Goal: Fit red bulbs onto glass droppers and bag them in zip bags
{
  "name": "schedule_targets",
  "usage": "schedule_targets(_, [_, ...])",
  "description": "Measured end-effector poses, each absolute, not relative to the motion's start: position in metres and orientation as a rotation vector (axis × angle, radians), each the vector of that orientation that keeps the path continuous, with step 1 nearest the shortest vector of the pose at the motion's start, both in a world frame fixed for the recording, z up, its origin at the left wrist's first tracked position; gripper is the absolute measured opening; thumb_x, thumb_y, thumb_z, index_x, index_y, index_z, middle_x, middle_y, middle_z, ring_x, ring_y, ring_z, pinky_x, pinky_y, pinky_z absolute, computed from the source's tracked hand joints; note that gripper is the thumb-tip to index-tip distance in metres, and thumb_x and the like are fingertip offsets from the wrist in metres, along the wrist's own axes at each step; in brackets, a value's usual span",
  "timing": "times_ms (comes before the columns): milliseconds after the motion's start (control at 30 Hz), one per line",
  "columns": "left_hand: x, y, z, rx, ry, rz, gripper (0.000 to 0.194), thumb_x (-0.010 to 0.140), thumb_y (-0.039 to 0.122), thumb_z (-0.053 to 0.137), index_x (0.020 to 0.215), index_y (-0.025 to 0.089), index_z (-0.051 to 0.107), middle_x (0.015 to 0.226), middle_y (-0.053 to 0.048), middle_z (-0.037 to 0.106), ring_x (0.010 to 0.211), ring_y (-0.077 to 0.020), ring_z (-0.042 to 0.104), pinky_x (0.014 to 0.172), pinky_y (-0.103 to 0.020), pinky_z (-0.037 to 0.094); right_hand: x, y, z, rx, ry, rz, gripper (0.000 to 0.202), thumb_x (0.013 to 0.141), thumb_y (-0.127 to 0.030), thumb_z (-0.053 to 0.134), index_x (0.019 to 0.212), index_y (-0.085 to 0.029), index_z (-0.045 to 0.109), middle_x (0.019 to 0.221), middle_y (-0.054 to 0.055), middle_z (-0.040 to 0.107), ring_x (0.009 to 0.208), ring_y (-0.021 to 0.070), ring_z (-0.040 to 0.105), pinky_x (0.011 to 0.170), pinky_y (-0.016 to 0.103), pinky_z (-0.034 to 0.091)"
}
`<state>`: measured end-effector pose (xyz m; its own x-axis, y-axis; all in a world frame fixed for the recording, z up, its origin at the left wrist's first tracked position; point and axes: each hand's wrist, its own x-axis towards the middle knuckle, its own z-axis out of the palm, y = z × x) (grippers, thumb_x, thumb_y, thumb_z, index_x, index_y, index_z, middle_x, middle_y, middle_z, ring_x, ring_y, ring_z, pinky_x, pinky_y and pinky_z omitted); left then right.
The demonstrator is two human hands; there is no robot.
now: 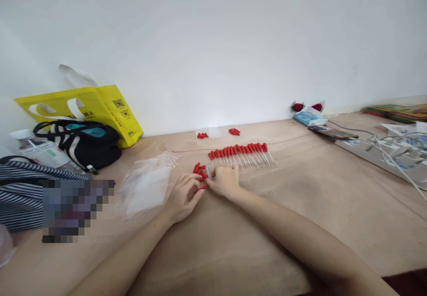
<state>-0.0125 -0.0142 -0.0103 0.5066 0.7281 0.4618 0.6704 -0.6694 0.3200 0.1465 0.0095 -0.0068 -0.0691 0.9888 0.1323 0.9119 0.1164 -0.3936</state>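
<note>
Here, left hand and right hand nearly meet

The left fingers curl loosely, a red bulb along the thumb; whether they grip it, I cannot tell. The right fingers bend in at the left end of a row of red-topped tubes, their grip hidden. Loose bulbs lie on the table just beyond the left fingers, right of clear bags.

A plain whitish wall filled the upper part of the frame, with a faint mark at the right. Below it, a light brown table with soft streaks spread across the frame. The light was pale and diffuse. The lower right corner showed dark red.
</note>
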Motion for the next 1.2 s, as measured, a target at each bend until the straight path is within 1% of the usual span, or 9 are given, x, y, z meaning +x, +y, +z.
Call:
schedule_targets(200, [-0.015, 0.003, -0.012, 2.722, 1.128, 0.617, 0.017, 0.087, 0.026, 0.035, 0.091, 0.019, 0.050, 0.127, -0.009, 0.048, 0.126, -0.0225, 0.031, 0.100, -0.046, 0.029, 0.141, 0.009, 0.003, -1.899, -2.113, 0.275, 0.024, 0.076, -0.034, 0.047, 0.075, -0.017, 0.065, 0.078, 0.010, 0.067, 0.078, 0.0223, 0.060, 0.084, 0.043, 0.026])
schedule_targets(300, [-0.017, 0.009, -0.014, 2.733, 1.092, 0.561, 0.020, 0.088, 0.026, 0.032, 0.097, 0.018, 0.050, 0.124, -0.010, 0.050, 0.126, -0.0215, 0.032, 0.102, -0.045, 0.027, 0.139, 0.010, 0.005, -1.919, -2.110, 0.282, 0.021, 0.073, -0.030, 0.050, 0.078, -0.016, 0.065, 0.081, 0.011, 0.067, 0.078, 0.0225, 0.061, 0.086, 0.044, 0.026])
schedule_targets(467, [-0.024, 0.007, -0.015, 2.678, 1.174, 0.650, 0.023, 0.088, 0.027, 0.033, 0.103, 0.019, 0.048, 0.124, -0.012, 0.049, 0.121, -0.0228, 0.039, 0.098, -0.045, 0.033, 0.136, 0.011, 0.005, -1.930, -2.072, 0.280, 0.026, 0.074, -0.034, 0.048, 0.080, -0.015, 0.065, 0.079, 0.011, 0.068, 0.076, 0.0237, 0.061, 0.089, 0.047, 0.024])
schedule_targets(600, [-0.025, 0.005, -0.015, 2.621, 1.173, 0.729, 0.019, 0.087, 0.027, 0.035, 0.099, 0.019, 0.048, 0.121, -0.011, 0.052, 0.119, -0.0232, 0.040, 0.096, -0.045, 0.034, 0.151, 0.010, 0.010, -1.879, -2.054, 0.287, 0.029, 0.078, -0.035, 0.044, 0.072, -0.015, 0.064, 0.073, 0.010, 0.067, 0.073, 0.0229, 0.060, 0.081, 0.042, 0.032])
schedule_targets(700, [-0.019, -0.001, -0.015, 2.579, 1.178, 0.856, 0.013, 0.086, 0.026, 0.038, 0.085, 0.019, 0.048, 0.102, -0.009, 0.059, 0.104, -0.0215, 0.050, 0.090, -0.040, 0.039, 0.181, 0.008, 0.008, -1.738, -2.081, 0.349, 0.024, 0.080, -0.027, 0.041, 0.073, -0.015, 0.062, 0.075, 0.009, 0.066, 0.071, 0.0197, 0.059, 0.067, 0.030, 0.037])
schedule_targets(800, [-0.008, -0.011, -0.018, 2.570, 1.209, 0.900, 0.012, 0.084, 0.028, 0.042, 0.079, 0.019, 0.050, 0.080, -0.005, 0.059, 0.077, -0.0179, 0.055, 0.072, -0.032, 0.045, 0.218, 0.002, -0.005, -1.510, -2.088, 0.397, 0.020, 0.083, -0.021, 0.038, 0.084, -0.014, 0.057, 0.076, 0.007, 0.064, 0.068, 0.0152, 0.056, 0.061, 0.024, 0.037])
schedule_targets(867, [-0.001, -0.017, -0.020, 2.593, 1.184, 0.857, 0.014, 0.084, 0.028, 0.044, 0.084, 0.018, 0.053, 0.077, -0.005, 0.059, 0.072, -0.0171, 0.055, 0.066, -0.030, 0.045, 0.238, -0.005, -0.017, -1.304, -2.144, 0.419, 0.021, 0.085, -0.020, 0.036, 0.091, -0.014, 0.055, 0.079, 0.006, 0.063, 0.070, 0.0138, 0.056, 0.063, 0.023, 0.037])
schedule_targets(1033, [0.011, -0.021, -0.023, 2.640, 1.098, 0.893, 0.024, 0.086, 0.023, 0.040, 0.102, 0.017, 0.057, 0.088, -0.007, 0.062, 0.082, -0.0182, 0.056, 0.076, -0.033, 0.045, 0.252, -0.023, -0.034, -1.095, -2.315, 0.223, 0.031, 0.086, -0.017, 0.036, 0.113, -0.018, 0.051, 0.103, 0.009, 0.061, 0.096, 0.0167, 0.053, 0.083, 0.033, 0.030])
schedule_targets(1200, [0.011, -0.019, -0.023, 2.729, 1.171, 0.927, 0.020, 0.084, 0.024, 0.046, 0.093, 0.020, 0.063, 0.086, -0.005, 0.066, 0.082, -0.0192, 0.056, 0.076, -0.035, 0.042, 0.238, -0.035, -0.032, -1.099, -2.332, 0.170, 0.025, 0.085, -0.019, 0.038, 0.096, -0.021, 0.060, 0.087, 0.005, 0.063, 0.083, 0.0154, 0.054, 0.090, 0.038, 0.020])
